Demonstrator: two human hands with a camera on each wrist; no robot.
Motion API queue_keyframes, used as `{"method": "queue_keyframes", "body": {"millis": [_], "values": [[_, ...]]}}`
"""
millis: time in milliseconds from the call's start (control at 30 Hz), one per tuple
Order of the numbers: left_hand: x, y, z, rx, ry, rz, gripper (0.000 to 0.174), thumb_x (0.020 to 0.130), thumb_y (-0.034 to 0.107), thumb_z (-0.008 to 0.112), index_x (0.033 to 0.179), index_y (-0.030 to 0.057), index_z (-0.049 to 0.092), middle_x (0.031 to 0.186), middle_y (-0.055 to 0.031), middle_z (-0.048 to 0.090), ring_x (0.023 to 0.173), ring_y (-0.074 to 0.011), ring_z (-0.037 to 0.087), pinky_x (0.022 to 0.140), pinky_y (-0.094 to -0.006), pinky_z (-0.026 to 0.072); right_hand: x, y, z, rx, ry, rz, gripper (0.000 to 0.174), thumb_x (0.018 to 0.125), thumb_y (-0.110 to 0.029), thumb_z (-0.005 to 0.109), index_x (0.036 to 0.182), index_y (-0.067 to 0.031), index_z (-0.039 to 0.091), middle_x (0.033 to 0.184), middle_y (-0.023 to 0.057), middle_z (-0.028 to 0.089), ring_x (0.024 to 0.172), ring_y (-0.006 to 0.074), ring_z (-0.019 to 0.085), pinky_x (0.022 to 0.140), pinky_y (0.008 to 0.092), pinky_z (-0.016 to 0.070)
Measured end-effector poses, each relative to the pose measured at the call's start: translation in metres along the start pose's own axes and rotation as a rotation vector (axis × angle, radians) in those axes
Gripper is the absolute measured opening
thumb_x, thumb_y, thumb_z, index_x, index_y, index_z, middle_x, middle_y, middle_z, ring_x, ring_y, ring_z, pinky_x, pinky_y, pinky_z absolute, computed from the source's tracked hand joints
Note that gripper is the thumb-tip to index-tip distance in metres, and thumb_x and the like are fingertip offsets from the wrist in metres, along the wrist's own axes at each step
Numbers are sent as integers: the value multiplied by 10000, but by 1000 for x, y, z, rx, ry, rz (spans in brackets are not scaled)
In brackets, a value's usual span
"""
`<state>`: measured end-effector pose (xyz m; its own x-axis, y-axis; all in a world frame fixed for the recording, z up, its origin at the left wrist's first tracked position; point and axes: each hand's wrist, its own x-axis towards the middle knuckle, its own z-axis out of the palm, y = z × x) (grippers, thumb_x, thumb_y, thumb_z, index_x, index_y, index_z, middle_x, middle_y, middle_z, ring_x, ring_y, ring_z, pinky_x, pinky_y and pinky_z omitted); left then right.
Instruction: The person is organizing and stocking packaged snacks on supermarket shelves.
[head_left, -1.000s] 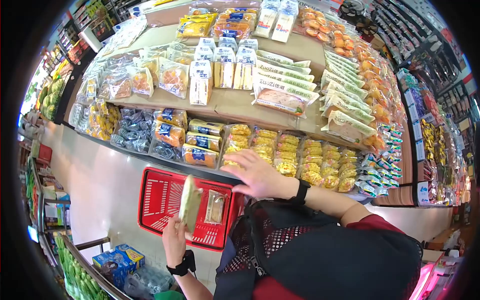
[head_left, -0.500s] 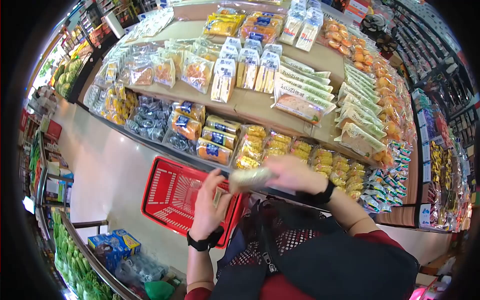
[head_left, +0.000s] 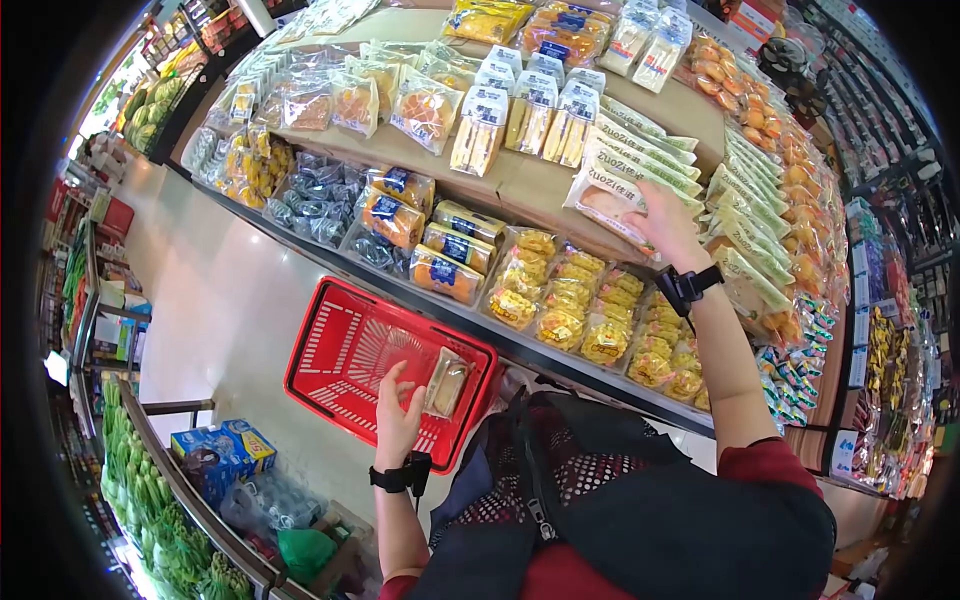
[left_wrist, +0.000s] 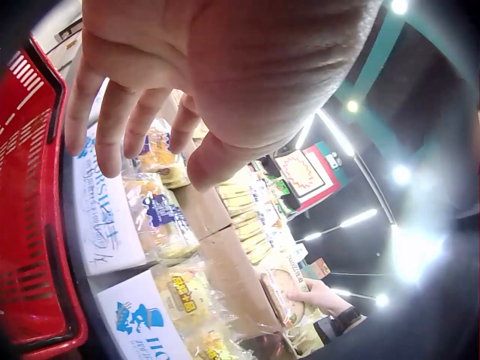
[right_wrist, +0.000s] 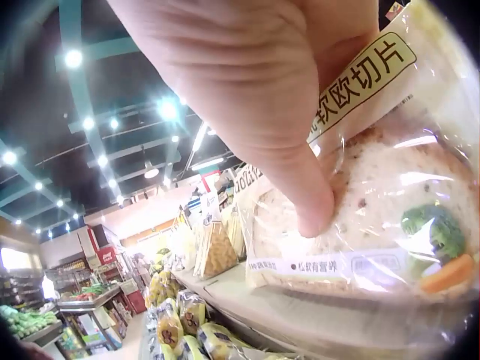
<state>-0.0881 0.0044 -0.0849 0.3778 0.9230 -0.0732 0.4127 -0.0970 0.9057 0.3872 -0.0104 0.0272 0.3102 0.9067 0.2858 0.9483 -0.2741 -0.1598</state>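
Note:
My right hand (head_left: 668,222) holds a clear bag of sliced bread (head_left: 600,207) at the front of a row of like bags on the display. In the right wrist view the thumb presses the bread bag's (right_wrist: 367,191) printed face, where a broccoli and carrot picture shows; the other fingers are mostly hidden. Over the red shopping basket (head_left: 301,350), my left hand (head_left: 400,415) holds nothing, its fingers loosely bent. Another packaged bread (head_left: 452,385) lies inside the basket, beside this hand. The left wrist view shows the left hand's (left_wrist: 232,71) fingers spread apart.
Packed sandwiches (head_left: 481,130) stand left of the bread row. Along the lower front shelf lie yellow snack packs (head_left: 560,325) and packaged rolls (head_left: 442,275). More bread bags (head_left: 750,265) line the right side. Leafy vegetables (head_left: 165,500) and a blue box (head_left: 215,460) are at lower left.
The bread bag in my left hand passed to my right hand, which moved up and right to the bread row. My left hand is now without it over the basket. The view shifted.

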Motion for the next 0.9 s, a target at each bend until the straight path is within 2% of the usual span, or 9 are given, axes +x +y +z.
{"method": "queue_keyframes", "body": {"millis": [33,133,233,333,433,533,600,800,900], "values": [[-3,-7,-1,0,4,-6,467,866,89,618,1288,2,439,1187,-126,533,949,-208,580,838,-335,468,1,-3,1,-70,24,-58,556,689,-213,757,1170,-56,527,1016,146,577,991,325,540,834,395,454],[-12,-32,-5,37,12,-46,466,867,99,621,1288,10,442,1204,-128,528,946,-210,581,833,-330,471,-2,-18,-1,-179,60,-58,580,655,-185,766,1169,-89,514,1083,113,546,1023,278,510,854,387,435],[-15,-69,-3,19,38,-135,467,871,114,621,1291,18,442,1233,-127,522,930,-196,596,811,-321,483,-9,-27,-1,-183,175,-112,667,672,-191,760,1263,-117,461,1174,130,491,1106,331,465,946,436,385],[-19,-122,0,45,24,-247,480,858,130,633,1284,13,446,1243,-160,515,981,-226,597,833,-323,483,-24,-49,-10,-89,290,-154,539,738,-157,703,1229,-80,494,1212,143,480,1118,315,460,967,438,357],[-21,-210,7,240,-34,-256,497,851,169,645,1277,3,450,1230,-166,537,1024,-216,570,864,-313,477,-49,-80,-14,35,266,-240,449,766,-135,670,1187,-73,528,1199,136,493,1125,319,459,974,443,350],[-16,-241,16,466,-113,-259,538,805,227,673,1243,-9,468,1202,-235,535,1112,-375,518,922,-421,443,-76,-101,-2,148,133,-245,416,770,-129,662,1166,-78,545,1195,125,502,1128,323,462,975,444,348],[-11,-264,25,453,-169,-369,637,802,307,680,1306,17,419,1250,-270,494,1186,-402,458,989,-439,399,-91,-109,9,206,97,-258,393,763,-124,669,1140,-80,566,1183,120,518,1112,325,474,972,439,355],[-1,-307,52,471,-251,-567,718,742,382,701,1301,22,433,1251,-274,498,1154,-393,505,962,-445,434,-112,-110,5,108,-12,-257,315,767,-88,666,1074,-73,599,1173,111,548,1110,309,489,952,417,371],[7,-292,59,430,-396,-620,783,682,381,748,1310,41,427,1249,-249,514,1167,-358,513,961,-432,442,-116,-101,0,55,-41,-250,312,770,-65,661,1075,-78,598,1176,108,545,1121,301,485,958,410,366]]}}
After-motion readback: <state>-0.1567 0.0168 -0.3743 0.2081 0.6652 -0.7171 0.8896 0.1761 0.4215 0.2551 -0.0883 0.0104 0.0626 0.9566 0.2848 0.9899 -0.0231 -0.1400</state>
